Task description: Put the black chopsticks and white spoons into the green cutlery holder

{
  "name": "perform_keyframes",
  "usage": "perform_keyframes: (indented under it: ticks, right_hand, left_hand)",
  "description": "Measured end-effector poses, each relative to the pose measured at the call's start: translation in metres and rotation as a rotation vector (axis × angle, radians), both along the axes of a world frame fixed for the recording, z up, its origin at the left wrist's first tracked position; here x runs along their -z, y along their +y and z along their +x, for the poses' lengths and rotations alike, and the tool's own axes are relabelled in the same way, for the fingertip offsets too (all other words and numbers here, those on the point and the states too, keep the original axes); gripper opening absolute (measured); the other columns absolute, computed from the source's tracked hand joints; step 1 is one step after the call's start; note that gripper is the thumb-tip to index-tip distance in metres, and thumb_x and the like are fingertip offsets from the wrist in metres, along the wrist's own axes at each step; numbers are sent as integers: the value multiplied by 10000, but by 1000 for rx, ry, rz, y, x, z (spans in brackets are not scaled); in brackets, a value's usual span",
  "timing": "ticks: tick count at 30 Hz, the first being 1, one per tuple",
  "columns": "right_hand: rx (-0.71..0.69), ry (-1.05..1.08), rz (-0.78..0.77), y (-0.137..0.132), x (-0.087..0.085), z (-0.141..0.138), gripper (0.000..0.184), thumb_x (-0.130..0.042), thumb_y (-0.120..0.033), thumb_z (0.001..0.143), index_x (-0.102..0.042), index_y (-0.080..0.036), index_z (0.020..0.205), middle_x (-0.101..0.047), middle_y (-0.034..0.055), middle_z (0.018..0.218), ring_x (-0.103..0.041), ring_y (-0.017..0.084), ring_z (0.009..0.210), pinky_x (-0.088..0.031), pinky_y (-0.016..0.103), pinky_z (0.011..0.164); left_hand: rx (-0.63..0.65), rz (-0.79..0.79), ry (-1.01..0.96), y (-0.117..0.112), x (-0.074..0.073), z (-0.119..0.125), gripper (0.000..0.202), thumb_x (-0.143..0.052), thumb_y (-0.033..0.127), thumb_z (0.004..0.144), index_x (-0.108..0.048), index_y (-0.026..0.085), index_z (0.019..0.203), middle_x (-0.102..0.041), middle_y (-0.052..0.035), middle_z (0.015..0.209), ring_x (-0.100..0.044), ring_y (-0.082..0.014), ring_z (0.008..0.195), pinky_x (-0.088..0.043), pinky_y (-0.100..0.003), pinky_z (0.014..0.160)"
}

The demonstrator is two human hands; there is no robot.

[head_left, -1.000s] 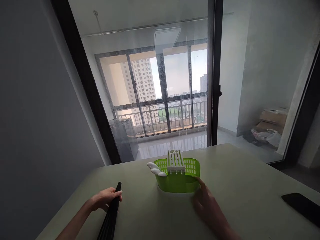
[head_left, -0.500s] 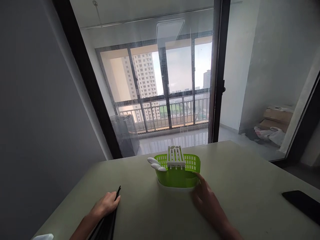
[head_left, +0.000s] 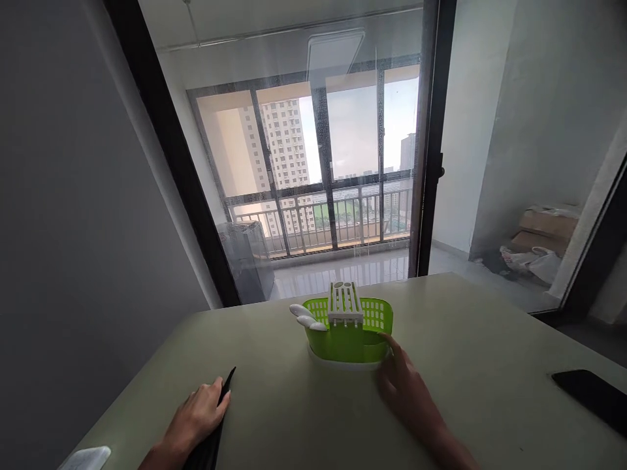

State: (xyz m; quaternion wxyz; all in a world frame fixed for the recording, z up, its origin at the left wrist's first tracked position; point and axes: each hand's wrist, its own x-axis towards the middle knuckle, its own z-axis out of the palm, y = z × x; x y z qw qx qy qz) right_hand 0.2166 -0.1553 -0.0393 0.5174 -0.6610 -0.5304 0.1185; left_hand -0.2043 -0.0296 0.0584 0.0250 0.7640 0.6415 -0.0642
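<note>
Clasping slim black bundle (head_left: pixel 209 447): left hand (head_left: pixel 197 416); right hand (head_left: pixel 404 390) touching slotted green basket (head_left: pixel 343 346), grip unclear.

The left hand (head_left: pixel 198 412) lies over a bundle of black sticks (head_left: pixel 208 452), gripping it against the worktop (head_left: pixel 274 418). The right hand (head_left: pixel 407 395), partly blurred, reaches a finger to the near right rim of a green basket (head_left: pixel 337 346). A white rack (head_left: pixel 345 304) sits across the basket – three white oval ends (head_left: pixel 308 320) jut past its left rim. A flat black object (head_left: pixel 595 399) lies at far right – beyond stands a large window (head_left: pixel 350 140).
</note>
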Motion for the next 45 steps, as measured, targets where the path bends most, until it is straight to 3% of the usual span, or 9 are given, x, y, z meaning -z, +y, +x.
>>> perform_keyframes:
  ticks: [6,13,18,21,24,26,29,36,45]
  right_hand:
    - [6,-15,8,-1,-1,1,666,-502,-216,892,-349,-292,1536,-563,131,1454,-627,260,1244,-550,388,941]
    - [-4,-6,-16,1,3,3,677,-488,-253,908,-310,-303,1559,-538,130,1465,-592,282,1290,-532,421,973]
    - [-14,-5,-26,1,6,4,679,-490,-247,914,-292,-321,1559,-523,122,1487,-596,279,1287,-528,408,968]
    - [-13,-4,-24,0,4,2,666,-489,-242,921,-290,-332,1550,-521,115,1495,-596,274,1288,-525,403,972]
    - [-29,5,-28,-1,1,0,655,-478,-249,936,-276,-333,1554,-522,126,1492,-621,276,1252,-548,392,916]
    - [-21,8,-27,-1,0,-1,658,-478,-242,935,-274,-339,1553,-531,127,1479,-631,277,1238,-553,393,905]
    - [-16,14,-9,-1,1,-2,678,-487,-214,918,-274,-360,1545,-525,108,1484,-595,285,1294,-538,419,958]
    - [-41,13,33,3,5,0,696,-482,-176,901,-288,-344,1547,-535,97,1474,-571,270,1325,-525,429,1017]
    - [-6,1,44,9,8,-1,654,-495,-202,901,-340,-356,1517,-528,83,1504,-577,261,1335,-534,416,1023]
  left_hand:
    - [-28,18,70,-2,-4,4,349,-329,405,950,-582,182,1040,-711,-195,1009,-706,-383,977,-492,-431,811]
    - [-52,-21,57,-10,-22,13,336,-324,438,962,-555,195,965,-716,-195,972,-708,-401,923,-500,-468,777]
    - [-81,32,37,-7,-28,22,383,-452,494,921,-599,170,1061,-699,-221,1085,-672,-423,1061,-508,-486,850]
    - [53,114,-123,-6,-32,40,499,-509,544,918,-578,171,1241,-627,-223,1307,-575,-404,1247,-464,-502,1007]
    - [285,202,-432,-11,-42,73,654,-497,612,955,-403,219,1470,-473,-173,1520,-466,-346,1393,-419,-458,1125]
    - [432,303,-588,-15,-51,99,714,-547,591,955,-290,273,1540,-387,-138,1589,-407,-323,1448,-395,-449,1170]
    - [586,435,-681,-12,-65,135,778,-649,585,907,-301,299,1542,-380,-134,1591,-389,-342,1461,-385,-500,1183]
    - [841,316,-460,23,-89,182,712,-747,702,759,-649,251,1301,-668,-126,1323,-618,-335,1195,-491,-485,1020]
    - [946,282,-317,42,-89,201,413,-662,635,875,-808,271,1004,-778,-83,997,-674,-265,965,-510,-398,873]
